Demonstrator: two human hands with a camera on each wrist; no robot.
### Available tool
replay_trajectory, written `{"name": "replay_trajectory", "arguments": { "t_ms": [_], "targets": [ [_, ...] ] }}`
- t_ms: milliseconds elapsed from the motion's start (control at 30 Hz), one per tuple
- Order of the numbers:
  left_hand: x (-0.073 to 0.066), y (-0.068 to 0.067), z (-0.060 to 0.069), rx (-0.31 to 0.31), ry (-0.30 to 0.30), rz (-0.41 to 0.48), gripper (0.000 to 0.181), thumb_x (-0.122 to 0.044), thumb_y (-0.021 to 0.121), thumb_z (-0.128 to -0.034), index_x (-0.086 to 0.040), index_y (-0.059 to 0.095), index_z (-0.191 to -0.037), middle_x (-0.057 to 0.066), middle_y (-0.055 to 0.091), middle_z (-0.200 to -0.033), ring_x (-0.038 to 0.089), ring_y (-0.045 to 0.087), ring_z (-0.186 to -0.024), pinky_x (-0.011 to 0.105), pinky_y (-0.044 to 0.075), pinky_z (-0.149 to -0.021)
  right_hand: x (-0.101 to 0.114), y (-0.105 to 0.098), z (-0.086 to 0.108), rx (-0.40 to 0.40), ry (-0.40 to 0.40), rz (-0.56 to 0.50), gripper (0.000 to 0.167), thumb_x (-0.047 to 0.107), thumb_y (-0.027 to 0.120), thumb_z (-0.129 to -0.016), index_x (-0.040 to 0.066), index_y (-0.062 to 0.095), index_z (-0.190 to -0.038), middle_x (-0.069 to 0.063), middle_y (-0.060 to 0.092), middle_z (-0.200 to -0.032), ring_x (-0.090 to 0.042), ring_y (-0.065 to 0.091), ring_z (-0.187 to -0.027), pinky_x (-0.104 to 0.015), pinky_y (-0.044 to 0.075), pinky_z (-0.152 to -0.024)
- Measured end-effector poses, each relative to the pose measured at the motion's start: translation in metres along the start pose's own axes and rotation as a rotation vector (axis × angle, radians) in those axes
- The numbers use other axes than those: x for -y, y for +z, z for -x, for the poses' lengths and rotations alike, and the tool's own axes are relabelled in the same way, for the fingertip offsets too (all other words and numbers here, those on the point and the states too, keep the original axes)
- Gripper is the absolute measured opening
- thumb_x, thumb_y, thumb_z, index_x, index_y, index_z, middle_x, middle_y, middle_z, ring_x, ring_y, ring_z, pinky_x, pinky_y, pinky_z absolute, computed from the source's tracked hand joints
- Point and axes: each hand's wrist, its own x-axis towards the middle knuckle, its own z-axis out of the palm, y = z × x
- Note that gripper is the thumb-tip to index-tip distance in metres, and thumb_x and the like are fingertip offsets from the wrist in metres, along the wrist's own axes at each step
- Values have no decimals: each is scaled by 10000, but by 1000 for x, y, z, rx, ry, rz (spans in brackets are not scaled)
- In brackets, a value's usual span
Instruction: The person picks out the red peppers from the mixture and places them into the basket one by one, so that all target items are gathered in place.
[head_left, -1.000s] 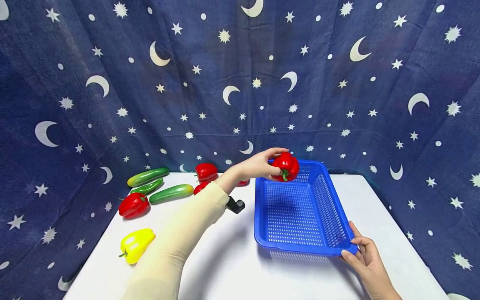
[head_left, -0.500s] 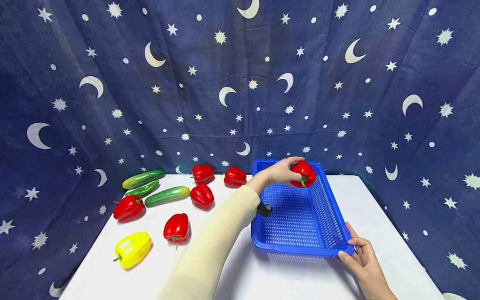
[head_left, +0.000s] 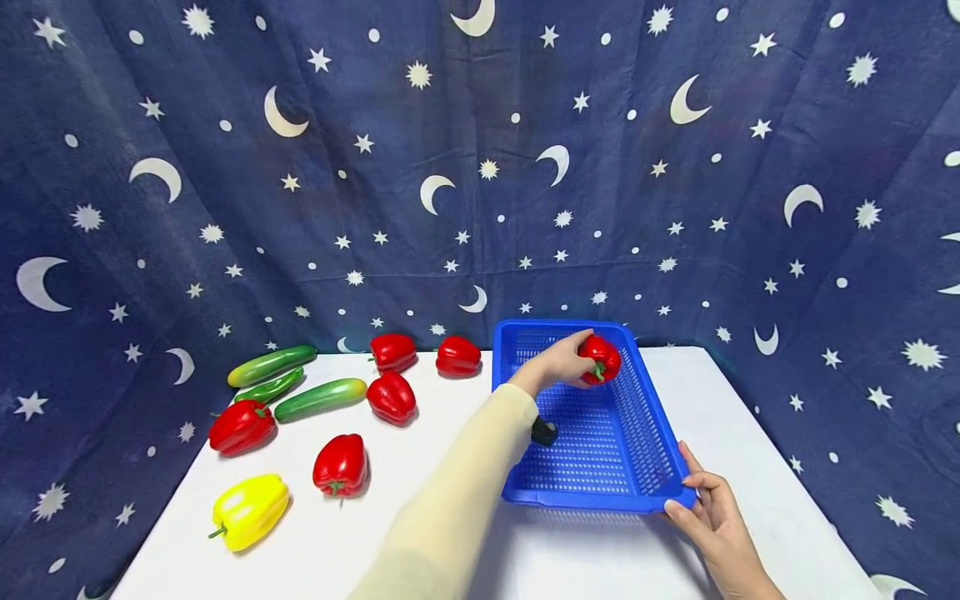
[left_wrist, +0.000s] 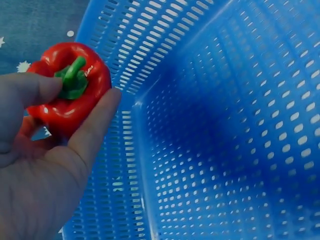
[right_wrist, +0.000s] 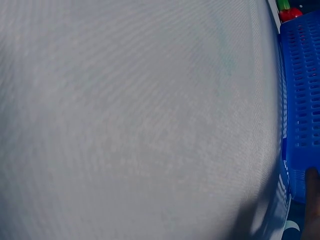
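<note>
My left hand (head_left: 558, 362) grips a red bell pepper (head_left: 601, 359) over the back part of the blue basket (head_left: 596, 501). In the left wrist view, thumb and fingers of the left hand (left_wrist: 47, 165) go round the pepper (left_wrist: 75, 112), its green stem toward the camera, beside the perforated basket wall (left_wrist: 150, 35). At the basket's near right corner, my right hand (head_left: 720, 529) holds the rim between thumb and fingers. Only a dark fingertip of the right hand (right_wrist: 312, 200) shows at the edge of the right wrist view, against the basket (right_wrist: 302, 90).
Left of the basket on the white table (head_left: 420, 454) lie several red peppers (head_left: 341, 465), a yellow pepper (head_left: 250, 511), two cucumbers (head_left: 321, 399) and a slim green pepper (head_left: 270, 387). A blue curtain (head_left: 480, 167) with moons and stars hangs behind.
My left hand has carried the red pepper rightward and then lower over the basket, uncovering peppers on the table. The right hand keeps its hold on the rim. The head view has shifted slightly.
</note>
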Motion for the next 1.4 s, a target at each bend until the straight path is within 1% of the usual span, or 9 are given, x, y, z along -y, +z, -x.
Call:
{"name": "replay_trajectory", "arguments": {
  "t_ms": [200, 300, 400, 533, 667, 833, 1033, 1167, 1400],
  "targets": [
    [11, 4, -1, -113, -30, -20, 776, 136, 543, -928, -64, 253, -1620, 203, 399, -1541, 383, 547, -1264, 505, 576, -890, 0, 6, -5, 8, 34, -9, 323, -47, 525, -1029, 59, 330, -1264, -45, 83, -1716, 82, 381, -1343, -243, 520, -963],
    [17, 7, -1, -181, -54, -11, 738, 153, 557, -905, -23, 305, -1576, 220, 432, -1489, 404, 549, -1254, 513, 579, -879, -1, 8, -6, 14, 49, 3, 323, -30, 527, -1035, 62, 321, -1266, -45, 72, -1717, 73, 321, -1378, -218, 503, -975],
    [23, 10, 0, -215, -86, -2, 683, 151, 574, -892, -18, 379, -1524, 217, 475, -1431, 401, 573, -1211, 515, 582, -872, -3, 9, -6, 27, 19, 3, 321, -56, 508, -1032, 16, 303, -1268, -73, 69, -1716, 73, 300, -1393, -209, 499, -974],
    [30, 15, -5, -227, -130, -1, 655, 150, 604, -887, -34, 430, -1491, 200, 510, -1385, 383, 606, -1149, 506, 594, -844, -4, 8, -3, 9, -4, -17, 317, -96, 499, -1018, 2, 320, -1261, -89, 90, -1712, 100, 360, -1345, -210, 513, -954],
    [32, 21, -9, -223, -162, -9, 650, 139, 632, -890, -45, 448, -1485, 198, 517, -1371, 387, 619, -1128, 498, 597, -836, -2, 7, 0, -40, 32, -16, 334, -72, 536, -1015, 59, 356, -1263, -80, 105, -1711, 111, 394, -1305, -189, 509, -946],
    [31, 24, -9, -225, -194, -23, 637, 136, 645, -893, -55, 461, -1473, 192, 525, -1351, 380, 626, -1113, 497, 593, -850, -1, 7, -2, -64, 49, -15, 353, -64, 564, -1006, 60, 361, -1267, -76, 116, -1710, 110, 404, -1303, -181, 501, -953],
    [30, 32, -14, -217, -185, -45, 616, 132, 655, -890, -70, 503, -1452, 160, 563, -1300, 345, 632, -1076, 496, 594, -848, -4, 2, -1, -93, 11, -53, 362, -109, 555, -989, 70, 390, -1257, -18, 196, -1690, 94, 428, -1289, -173, 523, -909],
    [32, 37, -18, -235, -175, -47, 648, 146, 636, -892, -77, 499, -1485, 159, 557, -1349, 338, 631, -1104, 486, 601, -832, -10, -1, 0, -92, -22, -77, 374, -166, 529, -970, 42, 382, -1244, 6, 219, -1680, 84, 481, -1245, -219, 567, -848],
    [34, 36, -26, -289, -200, -160, 641, 43, 676, -935, -162, 506, -1518, 114, 573, -1384, 254, 619, -1038, 377, 613, -765, -13, -1, -4, -102, -11, -64, 373, -150, 534, -976, 56, 382, -1248, -16, 172, -1700, 100, 512, -1198, -219, 577, -813]
  ]
}}
